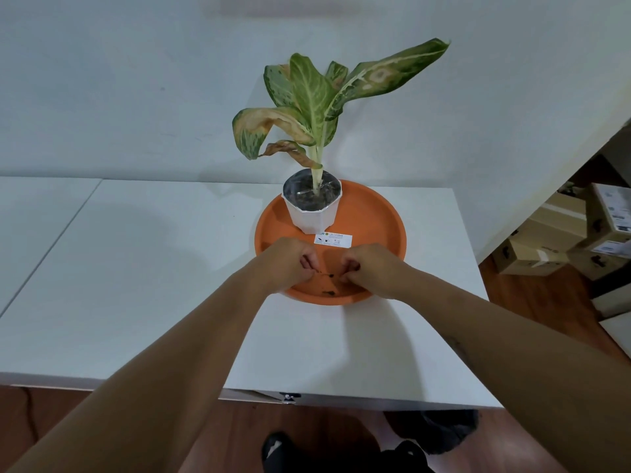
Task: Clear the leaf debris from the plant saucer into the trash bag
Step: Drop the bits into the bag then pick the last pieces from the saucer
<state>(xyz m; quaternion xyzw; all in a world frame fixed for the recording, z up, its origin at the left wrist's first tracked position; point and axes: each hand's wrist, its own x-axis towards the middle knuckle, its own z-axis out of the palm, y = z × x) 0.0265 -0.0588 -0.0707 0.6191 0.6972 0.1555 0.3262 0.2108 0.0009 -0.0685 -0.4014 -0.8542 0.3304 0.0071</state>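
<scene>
An orange round plant saucer (379, 220) sits on the white table, with a white pot (312, 216) and its green and brown leafed plant (309, 97) standing in its far half. Small dark bits of leaf debris (329, 293) lie in the near part of the saucer. My left hand (288, 262) and my right hand (370, 266) are both inside the saucer's near half, fingers curled and pinched down at a thin dark bit of debris (326, 275) between them. A black trash bag (440, 428) lies on the floor under the table's near edge.
A white label card (333, 240) lies in the saucer in front of the pot. The white table (136, 268) meets a white wall behind. Cardboard boxes (560, 233) are stacked on the wooden floor to the right. A dark shoe (276, 448) shows below.
</scene>
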